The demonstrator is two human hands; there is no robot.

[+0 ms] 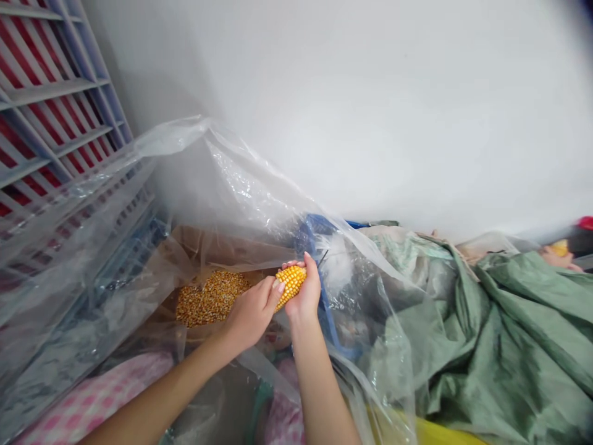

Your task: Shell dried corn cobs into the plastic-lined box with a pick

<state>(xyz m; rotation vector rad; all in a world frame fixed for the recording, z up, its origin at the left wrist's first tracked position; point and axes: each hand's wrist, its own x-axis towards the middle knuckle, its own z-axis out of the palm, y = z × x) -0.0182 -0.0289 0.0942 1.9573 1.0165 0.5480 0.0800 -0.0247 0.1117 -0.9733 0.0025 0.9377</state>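
Note:
A yellow ear of corn (pixel 291 285) is held between my two hands, tilted up to the right. My left hand (pixel 252 312) grips its lower end, the thumb pressed on the kernels. Cupped around the far side and upper end is my right hand (pixel 308 290). Most of the fingers under the ear are hidden. To the left of my hands, a heap of loose corn kernels (pixel 210 296) lies in a cardboard box (pixel 241 244) lined with clear plastic sheeting (pixel 241 173).
A pale plastic crate (pixel 60 93) with red showing through stands at the left. Right of my hands is a blue basket (pixel 331 321); beyond it spreads a green tarp (pixel 509 346). Another person's hand (pixel 558 256) holds corn at the far right. A white wall rises behind.

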